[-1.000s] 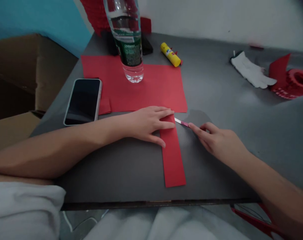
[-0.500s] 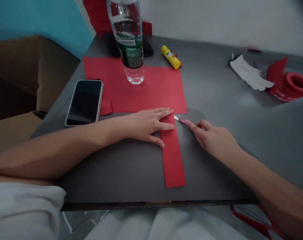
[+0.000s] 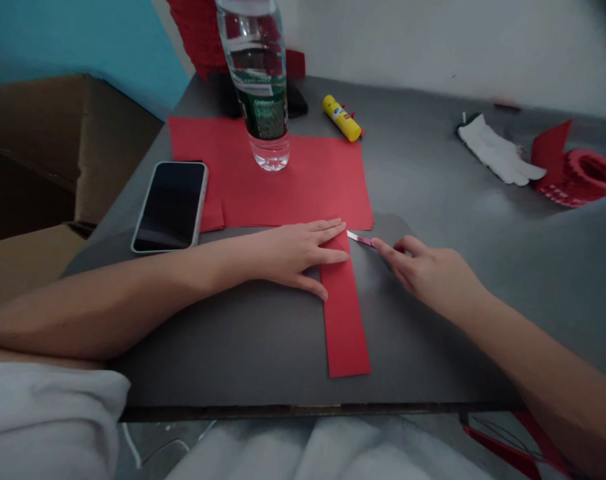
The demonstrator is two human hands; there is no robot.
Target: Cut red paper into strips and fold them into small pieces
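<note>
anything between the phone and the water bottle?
In the head view, only a stretch of the large red paper sheet lies between the phone and the water bottle, which stands on that sheet. Nothing else sits there.

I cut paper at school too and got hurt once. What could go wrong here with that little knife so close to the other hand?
The craft knife in the right hand points at the left hand pressing the red strip; a slip could nick those fingers. The strip could also shift under the blade, spoiling the cut. The tall water bottle stands on the red sheet; a bump might tip it.
</note>
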